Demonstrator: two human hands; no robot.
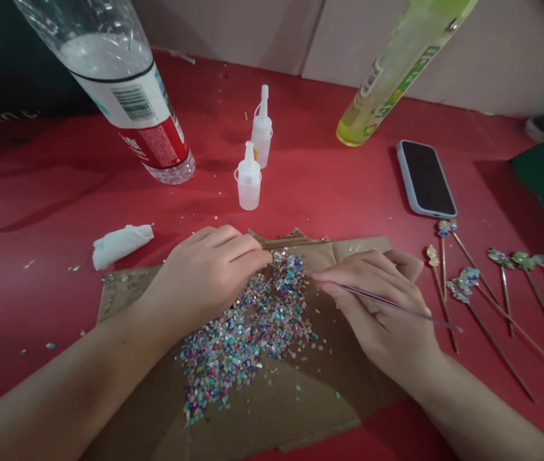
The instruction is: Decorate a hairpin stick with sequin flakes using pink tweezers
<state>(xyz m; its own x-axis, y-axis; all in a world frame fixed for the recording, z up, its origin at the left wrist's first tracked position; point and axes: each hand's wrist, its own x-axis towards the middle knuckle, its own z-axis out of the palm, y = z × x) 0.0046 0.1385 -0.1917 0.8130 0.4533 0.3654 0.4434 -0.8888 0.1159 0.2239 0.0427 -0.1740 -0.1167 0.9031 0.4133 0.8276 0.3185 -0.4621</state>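
My left hand (209, 269) lies with fingers curled together at the top of a pile of small iridescent chips (248, 326), pinching something I cannot make out. My right hand (382, 307) is closed on a thin metal stick (387, 301), its tip pointing left into the pile near my left fingertips. The chips lie spread on a brown cardboard sheet (301, 397) on the red tabletop (329, 186).
Several finished sticks with chip-covered tops (488, 301) lie at the right. Two small white glue bottles (249, 179) stand behind the cardboard. A clear plastic bottle (123, 89), a yellow-green bottle (397, 70), a phone (425, 178) and a crumpled tissue (121, 244) surround them.
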